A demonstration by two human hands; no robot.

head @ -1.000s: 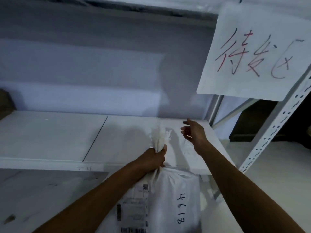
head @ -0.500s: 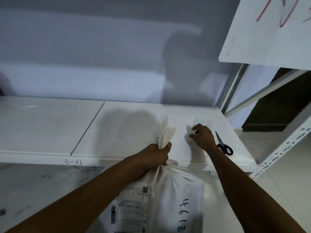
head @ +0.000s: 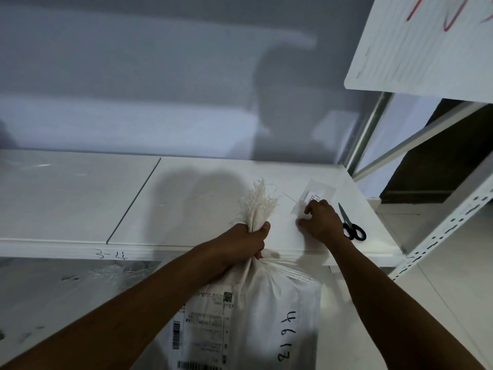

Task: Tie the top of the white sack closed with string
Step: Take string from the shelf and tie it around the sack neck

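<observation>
Head view shows the white sack [head: 256, 311] standing in front of the white shelf [head: 80, 198], its mouth gathered into a neck that rises just above the shelf's front edge, with a frayed tuft [head: 260, 201] fanning out above. The left hand [head: 244, 240] is closed tight around that neck, just below the tuft. The right hand [head: 320, 220] rests on the shelf to the right of the sack, fingers curled down on a small clear packet [head: 317, 192] with a printed label; whether it has pinched anything cannot be told. A thin pale strand [head: 289, 197] lies on the shelf just beside the packet and may be the string, though it is too faint to be sure.

The step in hand appears to be fetching the string while the neck is kept bunched. It would go best if the left fist does not slacken, since the gathered cloth would likely spring open, and if the string goes round low, close to the fist, leaving the tuft above as a stop against slipping.

Black-handled scissors [head: 350, 224] lie just right of the right hand, blades pointing away, close enough to be knocked. A slotted upright [head: 448, 225] stands at the shelf's right end, and a white sign [head: 421, 46] with red writing hangs overhead. Nothing lies between the right hand and the sack.
</observation>
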